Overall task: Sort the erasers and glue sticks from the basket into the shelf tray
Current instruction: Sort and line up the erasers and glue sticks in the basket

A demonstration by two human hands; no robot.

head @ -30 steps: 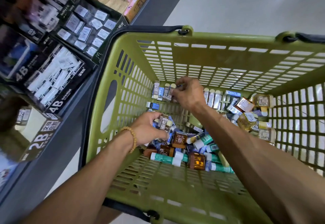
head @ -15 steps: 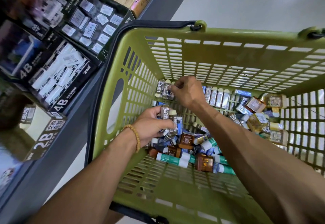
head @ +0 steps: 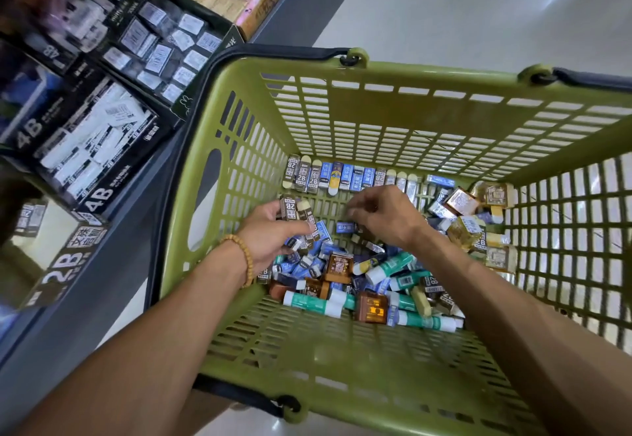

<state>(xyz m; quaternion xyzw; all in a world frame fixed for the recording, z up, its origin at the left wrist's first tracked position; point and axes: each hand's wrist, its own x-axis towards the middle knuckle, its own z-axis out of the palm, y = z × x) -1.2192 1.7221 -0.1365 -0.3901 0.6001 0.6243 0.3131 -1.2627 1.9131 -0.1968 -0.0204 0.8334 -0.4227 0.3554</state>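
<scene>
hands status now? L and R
Left hand: holding a bunch of 2B erasers.
Right hand: fingers curled over a blue eraser; grip cannot be told.

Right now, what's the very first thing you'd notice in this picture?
A big green basket fills the middle, with a jumble of little erasers and teal glue sticks heaped on its floor. Two bare arms reach in: the left hand grips several 2B erasers, while the right hand hovers over the pile.

basket point(head: 393, 117) open-topped, bare near floor, eraser pile point(head: 342, 275) mid-floor
</scene>
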